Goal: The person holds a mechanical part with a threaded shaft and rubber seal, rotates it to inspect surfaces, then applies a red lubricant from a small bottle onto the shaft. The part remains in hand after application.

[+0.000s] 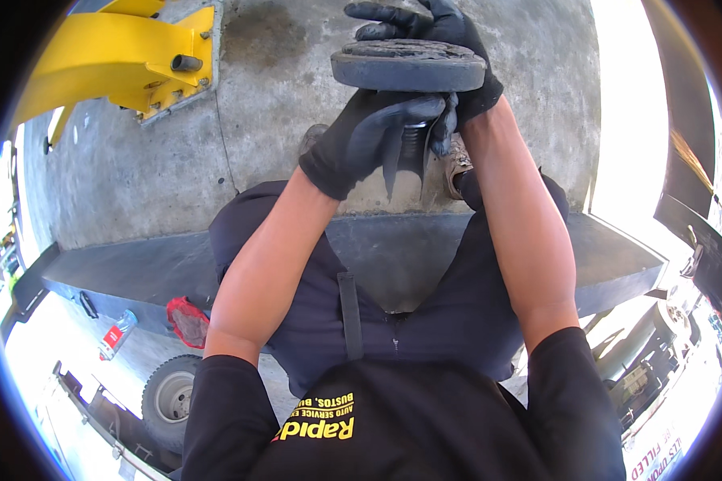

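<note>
A round, dark pad [409,77] with a worn, cracked top face is held up over the concrete floor [281,136], beyond the front edge of a dark bench [137,268] on which the person sits. The black-gloved left hand [367,132] is curled closed beneath the pad, gripping at the ribbed stem [414,138] under it, thumb along the underside. The gloved right hand [463,36] lies around the pad's right and far sides, its fingers stretched out loosely past the far rim; whether they press on it, I cannot tell. A yellow steel frame [96,64] is bolted to the floor off the bench's front left corner. Past its rear edge, toward the left end, are a red bag [188,322], a plastic bottle [118,334] and a tyre [154,394].
</note>
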`<action>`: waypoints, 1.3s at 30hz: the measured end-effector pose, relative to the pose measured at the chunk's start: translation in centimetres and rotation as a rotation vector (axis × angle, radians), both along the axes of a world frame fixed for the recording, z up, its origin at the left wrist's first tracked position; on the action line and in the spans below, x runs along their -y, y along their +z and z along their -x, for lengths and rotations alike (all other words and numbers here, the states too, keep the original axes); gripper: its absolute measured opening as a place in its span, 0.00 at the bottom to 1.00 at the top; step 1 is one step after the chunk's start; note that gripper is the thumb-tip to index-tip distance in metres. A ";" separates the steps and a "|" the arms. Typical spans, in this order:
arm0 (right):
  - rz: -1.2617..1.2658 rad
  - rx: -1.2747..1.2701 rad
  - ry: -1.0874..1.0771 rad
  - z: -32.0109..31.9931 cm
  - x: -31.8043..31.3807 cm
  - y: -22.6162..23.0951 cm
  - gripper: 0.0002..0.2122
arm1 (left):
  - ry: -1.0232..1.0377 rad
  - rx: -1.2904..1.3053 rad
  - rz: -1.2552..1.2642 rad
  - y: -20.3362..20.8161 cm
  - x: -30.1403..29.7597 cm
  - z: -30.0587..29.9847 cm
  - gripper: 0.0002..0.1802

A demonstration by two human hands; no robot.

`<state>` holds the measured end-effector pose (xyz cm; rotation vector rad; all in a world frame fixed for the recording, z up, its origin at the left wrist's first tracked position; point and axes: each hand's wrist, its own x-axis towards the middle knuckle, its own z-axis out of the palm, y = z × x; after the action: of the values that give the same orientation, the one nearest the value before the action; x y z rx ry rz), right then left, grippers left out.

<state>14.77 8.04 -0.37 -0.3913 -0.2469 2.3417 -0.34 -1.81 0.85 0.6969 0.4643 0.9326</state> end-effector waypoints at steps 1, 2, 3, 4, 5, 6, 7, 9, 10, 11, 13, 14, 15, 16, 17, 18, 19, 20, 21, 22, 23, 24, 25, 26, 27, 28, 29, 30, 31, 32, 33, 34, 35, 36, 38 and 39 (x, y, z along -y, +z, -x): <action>-0.033 0.078 -0.059 -0.1 0.0 -0.1 0.29 | 0.036 -0.143 -0.046 -0.2 -0.1 0.2 0.23; -0.063 0.063 -0.022 -1.2 -0.3 0.1 0.28 | 0.073 -0.285 -0.091 -0.6 -0.5 0.4 0.21; -0.095 0.051 0.019 -1.5 -0.5 0.8 0.28 | 0.114 -0.423 -0.137 -0.6 -0.7 0.5 0.20; -0.156 0.444 -0.225 -1.6 0.4 1.2 0.26 | 0.181 -0.421 -0.085 -0.5 -0.7 0.2 0.16; -0.248 0.681 -0.343 -1.1 1.2 1.3 0.26 | 0.228 -0.482 -0.032 -0.6 -0.7 0.1 0.16; -0.343 0.917 -0.470 -0.1 2.0 1.5 0.25 | 0.269 -0.542 0.016 -1.0 -1.2 -0.1 0.17; -0.433 1.149 -0.592 1.0 2.9 1.5 0.25 | 0.312 -0.605 0.073 -1.6 -1.3 -0.2 0.18; -0.644 1.251 -0.549 1.7 3.5 1.5 0.26 | 0.389 -0.726 -0.021 -1.9 -1.0 -0.6 0.18; -0.600 1.267 -0.470 1.1 3.2 1.4 0.26 | 0.368 -0.765 0.024 -1.4 -0.8 -0.6 0.18; -0.553 1.280 -0.392 0.5 2.9 1.4 0.26 | 0.346 -0.804 0.069 -1.0 -0.5 -0.7 0.18; -0.412 1.139 -0.315 -1.3 1.7 2.8 0.30 | 0.252 -0.590 0.001 -1.3 0.2 0.2 0.20; -0.382 0.952 -0.315 -2.0 0.8 2.2 0.31 | 0.202 -0.481 -0.035 -1.5 0.4 0.5 0.22; -0.349 0.770 -0.314 -2.2 0.4 2.4 0.31 | 0.133 -0.353 -0.035 -1.2 0.7 0.3 0.23; -0.262 0.568 -0.179 -2.4 0.5 2.5 0.31 | 0.063 -0.224 -0.033 -0.8 1.0 0.0 0.25; -0.175 0.365 -0.049 -2.3 0.5 2.4 0.31 | -0.007 -0.095 -0.031 -0.7 1.2 -0.2 0.27; -0.089 0.157 0.085 -1.7 0.9 2.9 0.31 | -0.017 -0.035 -0.043 -1.4 1.4 -0.1 0.26; 0.069 -0.092 0.226 -1.3 1.6 3.0 0.30 | -0.034 0.028 -0.054 -1.9 1.5 -0.1 0.26; 0.078 -0.099 0.236 -1.7 2.4 3.6 0.31 | -0.013 0.124 -0.060 -2.4 1.9 -0.1 0.27; 0.086 -0.107 0.250 -1.8 3.0 4.4 0.31 | -0.029 0.109 -0.061 -3.7 1.8 0.2 0.27; -0.017 -0.016 0.208 -1.9 2.9 4.2 0.31 | -0.044 0.089 -0.063 -5.0 1.7 0.4 0.28; -0.121 0.076 0.168 -2.2 2.6 3.6 0.31 | -0.063 0.071 -0.062 -6.2 1.7 0.6 0.28; -0.231 0.167 0.128 -2.4 2.3 3.2 0.31 | -0.078 0.122 -0.087 -7.9 1.4 0.3 0.28; -0.234 0.180 0.087 -2.8 2.1 2.4 0.31 | -0.128 0.151 -0.073 -5.6 0.9 -0.6 0.26; -0.237 0.192 0.046 -3.2 1.9 1.6 0.30 | -0.173 0.174 -0.061 -3.2 0.4 -1.4 0.26; -0.237 0.205 0.012 -3.3 1.9 1.4 0.30 | -0.154 0.160 -0.024 -2.6 0.0 -1.4 0.25; -0.040 0.222 0.138 -3.5 1.3 1.7 0.27 | -0.135 0.147 0.014 -2.4 -0.2 -1.3 0.24; -0.095 0.297 0.013 -3.6 1.4 1.1 0.27 | -0.118 0.133 0.051 -2.3 -0.4 -1.2 0.23; -0.153 0.368 -0.111 -3.0 1.7 1.3 0.26 | -0.087 0.091 0.081 -2.3 -0.6 -1.0 0.24; -0.211 0.437 -0.236 -2.5 1.9 1.6 0.26 | -0.043 0.017 0.093 -2.4 -0.7 -1.1 0.25; -0.252 0.607 -0.243 -2.7 2.1 2.1 0.26 | 0.001 -0.057 0.104 -2.4 -0.7 -1.1 0.26; -0.256 0.632 -0.243 -2.6 2.4 2.5 0.26 | 0.042 -0.130 0.111 -2.3 -1.0 -1.2 0.26; -0.259 0.656 -0.244 -2.6 2.6 2.8 0.26 | 0.020 -0.229 0.066 -2.1 -1.3 -1.0 0.34; -0.261 0.682 -0.246 -2.6 2.8 3.1 0.26 | 0.013 -0.124 0.090 -1.9 -1.1 -0.8 0.32; -0.186 0.694 -0.173 -2.5 2.8 4.1 0.24 | 0.007 -0.019 0.111 -1.6 -0.7 -0.6 0.31; -0.221 0.545 -0.235 -3.1 2.3 2.0 0.24 | -0.055 0.183 0.134 -1.8 -0.6 -0.1 0.44; -0.235 0.465 -0.253 -3.3 2.3 0.7 0.24 | -0.079 0.278 0.182 -1.6 -0.6 -0.2 0.48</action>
<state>18.05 5.72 0.29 -0.7979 -0.6471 1.9232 -0.13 -1.17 -0.78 0.4097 0.2688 0.8846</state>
